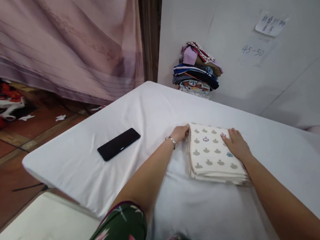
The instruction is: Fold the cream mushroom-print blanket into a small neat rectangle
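Note:
A folded cream cloth with a grey printed pattern and a few coloured motifs lies in several layers on the white-covered table. At its far left corner, my left hand grips the edge with bent fingers; a bracelet circles that wrist. My right hand rests flat on the cloth's right side, fingers stretched out. Left of my left hand, a black phone lies face up.
A stack of folded clothes stands beyond the table against the white wall, which bears paper notes. A pink curtain hangs behind. At lower left is a pale surface with clear plastic on it. Paper scraps litter the tiled floor.

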